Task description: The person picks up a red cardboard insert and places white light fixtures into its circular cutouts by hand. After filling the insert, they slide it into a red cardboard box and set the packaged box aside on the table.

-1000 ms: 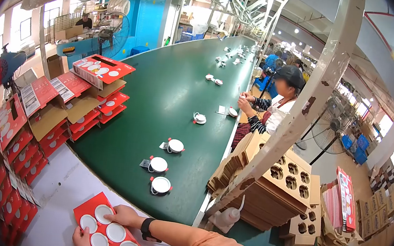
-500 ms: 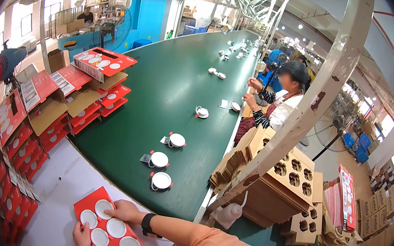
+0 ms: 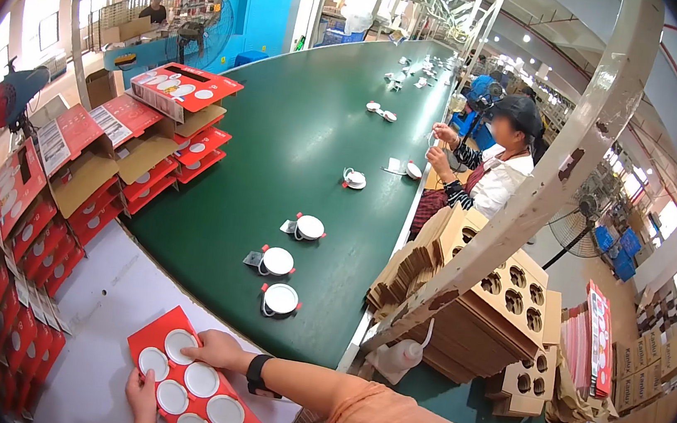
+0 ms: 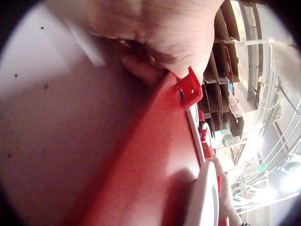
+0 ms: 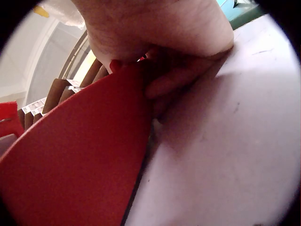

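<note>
A red box [image 3: 200,331] with several round white discs [image 3: 201,380] on its top face lies at the near edge of the white table in the head view. The left hand [image 3: 142,398] grips its left edge, with the thumb up by a disc. On the far right edge the right hand [image 3: 216,350] holds the box, fingertips touching the upper disc [image 3: 180,345]. Both wrist views show the left hand [image 4: 155,33] and the right hand [image 5: 164,37] with fingers curled under the box's edges; parts of the fingers are hidden.
A green conveyor [image 3: 280,138] carries several white round lamps [image 3: 280,298]. Red boxes [image 3: 186,87] stand stacked at the left. Cardboard inserts [image 3: 505,289], a metal post [image 3: 583,114] and a white bottle [image 3: 399,357] are at the right. Another person [image 3: 502,172] sits beside the conveyor.
The head view has shifted slightly, so the conveyor and lamps appear higher and further right. Both hands keep their hold on the red box. The seated person's hands have moved a little.
</note>
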Demonstrator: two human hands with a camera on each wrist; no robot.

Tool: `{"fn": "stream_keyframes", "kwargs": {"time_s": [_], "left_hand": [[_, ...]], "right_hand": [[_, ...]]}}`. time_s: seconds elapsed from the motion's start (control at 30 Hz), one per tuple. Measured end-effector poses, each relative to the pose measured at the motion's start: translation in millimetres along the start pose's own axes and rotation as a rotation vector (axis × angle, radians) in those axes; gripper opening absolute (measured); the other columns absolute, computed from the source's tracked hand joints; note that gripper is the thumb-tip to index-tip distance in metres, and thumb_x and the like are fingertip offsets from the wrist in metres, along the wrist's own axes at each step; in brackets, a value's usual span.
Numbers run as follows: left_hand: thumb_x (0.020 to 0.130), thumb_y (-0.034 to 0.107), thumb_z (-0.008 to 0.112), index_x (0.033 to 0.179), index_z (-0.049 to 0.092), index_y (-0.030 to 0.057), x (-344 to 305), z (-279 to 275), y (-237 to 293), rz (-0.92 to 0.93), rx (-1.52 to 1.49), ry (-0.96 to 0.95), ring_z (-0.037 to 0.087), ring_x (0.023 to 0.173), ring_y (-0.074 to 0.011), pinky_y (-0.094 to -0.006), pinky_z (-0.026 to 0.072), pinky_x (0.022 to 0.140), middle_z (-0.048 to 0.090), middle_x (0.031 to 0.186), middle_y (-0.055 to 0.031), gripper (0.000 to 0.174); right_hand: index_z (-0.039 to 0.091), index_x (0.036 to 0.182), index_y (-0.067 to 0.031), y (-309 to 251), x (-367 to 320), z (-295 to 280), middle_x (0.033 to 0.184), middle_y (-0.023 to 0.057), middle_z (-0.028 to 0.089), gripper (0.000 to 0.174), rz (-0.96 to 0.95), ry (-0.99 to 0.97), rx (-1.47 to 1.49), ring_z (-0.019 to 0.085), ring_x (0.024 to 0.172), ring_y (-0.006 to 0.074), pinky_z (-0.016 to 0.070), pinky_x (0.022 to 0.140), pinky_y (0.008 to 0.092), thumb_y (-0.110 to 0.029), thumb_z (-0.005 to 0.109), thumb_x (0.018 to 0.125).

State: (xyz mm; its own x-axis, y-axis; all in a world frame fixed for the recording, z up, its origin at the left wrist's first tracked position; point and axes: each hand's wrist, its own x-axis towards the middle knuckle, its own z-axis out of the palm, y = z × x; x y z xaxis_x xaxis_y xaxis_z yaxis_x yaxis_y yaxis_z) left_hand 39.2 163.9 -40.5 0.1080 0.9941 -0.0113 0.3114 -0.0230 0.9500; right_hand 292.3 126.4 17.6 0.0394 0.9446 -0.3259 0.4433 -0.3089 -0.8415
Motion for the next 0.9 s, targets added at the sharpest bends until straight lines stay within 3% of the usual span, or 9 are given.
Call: {"fn": "stream_keyframes", "kwargs": {"time_s": [0.57, 0.7, 0.9], "left_hand": [[0.085, 0.009, 0.06, 0.098, 0.059, -0.0038, -1.3, 2.2, 10.1, 0.02, 0.063, 0.008, 0.052, 0.068, -0.0119, -0.0281, 0.0446, 0.063, 0.059, 0.078, -0.0039, 0.018], [0.087, 0.013, 0.058, 0.095, 0.059, -0.0033, 11.6, -7.9, -17.8, 0.059, 0.22, -0.055, 0.051, 0.069, -0.0113, -0.0281, 0.0437, 0.062, 0.059, 0.078, -0.0036, 0.018], [0.088, 0.012, 0.057, 0.1, 0.06, -0.0031, 15.2, -9.0, -33.4, 0.065, 0.108, -0.054, 0.05, 0.068, -0.0095, -0.0266, 0.0433, 0.061, 0.059, 0.078, -0.003, 0.019]], "right_hand": [[0.068, 0.097, -0.0036, 1.0, 2.2, 0.0, 0.09, 0.0165, 0.068, 0.055, 0.026, -0.028, -0.011, 0.065, 0.084, 0.029, 0.0483, 0.075, 0.0368, -0.055, 0.06, 0.079], [0.068, 0.098, -0.003, 2.5, 1.3, 0.0, 0.091, 0.0172, 0.068, 0.056, -0.005, -0.017, -0.002, 0.065, 0.084, 0.0301, 0.048, 0.076, 0.0374, -0.055, 0.06, 0.079], [0.068, 0.098, -0.0033, 5.5, 3.2, 2.2, 0.089, 0.0158, 0.068, 0.055, -0.025, -0.008, 0.021, 0.065, 0.083, 0.0285, 0.0477, 0.075, 0.0365, -0.054, 0.06, 0.079]]}}
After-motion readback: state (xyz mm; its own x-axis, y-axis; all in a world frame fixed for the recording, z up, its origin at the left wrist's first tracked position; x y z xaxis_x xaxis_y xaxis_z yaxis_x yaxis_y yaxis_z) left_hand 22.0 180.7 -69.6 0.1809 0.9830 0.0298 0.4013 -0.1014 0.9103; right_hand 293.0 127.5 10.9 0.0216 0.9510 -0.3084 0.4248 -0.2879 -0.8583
